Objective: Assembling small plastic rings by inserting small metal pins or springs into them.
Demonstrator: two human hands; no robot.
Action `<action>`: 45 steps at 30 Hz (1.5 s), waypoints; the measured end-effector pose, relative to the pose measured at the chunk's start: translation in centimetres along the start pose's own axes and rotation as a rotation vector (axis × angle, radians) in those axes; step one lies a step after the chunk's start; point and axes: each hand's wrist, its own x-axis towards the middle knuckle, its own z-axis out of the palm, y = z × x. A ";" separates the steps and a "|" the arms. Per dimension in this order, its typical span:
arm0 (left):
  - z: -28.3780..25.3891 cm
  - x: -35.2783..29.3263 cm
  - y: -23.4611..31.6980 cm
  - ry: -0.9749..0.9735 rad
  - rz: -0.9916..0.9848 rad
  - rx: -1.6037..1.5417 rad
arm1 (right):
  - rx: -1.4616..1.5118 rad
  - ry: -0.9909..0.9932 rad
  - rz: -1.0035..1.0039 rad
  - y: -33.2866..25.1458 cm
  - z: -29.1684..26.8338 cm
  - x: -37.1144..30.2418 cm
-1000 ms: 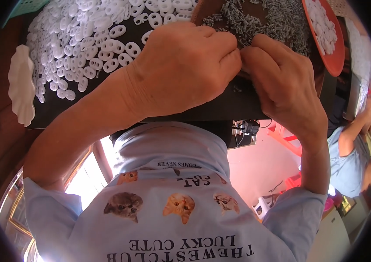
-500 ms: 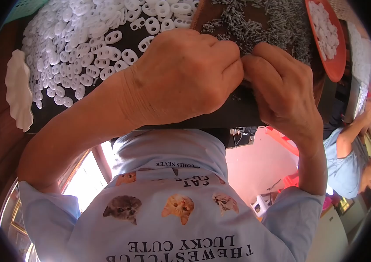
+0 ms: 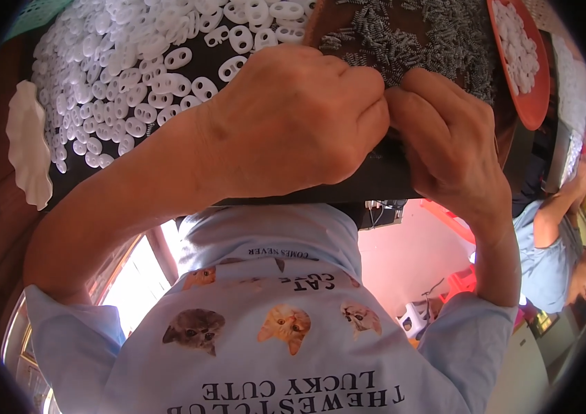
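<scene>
My left hand (image 3: 300, 117) and my right hand (image 3: 444, 138) meet fingertip to fingertip above the near edge of a black tray (image 3: 375, 181). The fingers of both are curled tight, and whatever lies between them is hidden. Behind the left hand, many white oval two-hole plastic pieces (image 3: 134, 90) are spread over the tray. Beyond the right hand lies a heap of small grey metal springs (image 3: 417, 34); the right fingertips are at its near edge.
An orange dish (image 3: 522, 62) with several white pieces stands at the far right. A white scalloped object (image 3: 27, 148) lies left of the tray. Another person in a light blue top (image 3: 548, 252) sits at the right. My cat-print shirt (image 3: 272, 324) fills the lower part.
Both hands stay pinched together at the tray's edge, with only small finger shifts. The view has shifted slightly.
</scene>
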 end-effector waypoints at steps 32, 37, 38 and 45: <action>-6.0 1.5 1.1 -0.131 -0.720 -1.098 | 0.055 0.103 0.013 -2.1 -3.4 1.4; -6.9 -0.1 0.6 -0.067 -0.739 -1.402 | -0.015 0.143 0.054 -4.1 -3.2 1.2; -7.4 -0.2 0.9 -0.047 -0.788 -1.273 | -0.029 0.149 0.027 -4.3 -3.0 1.3; -8.7 -0.7 2.3 -0.014 -0.786 -1.307 | -0.106 0.181 -0.074 -6.3 -2.6 2.3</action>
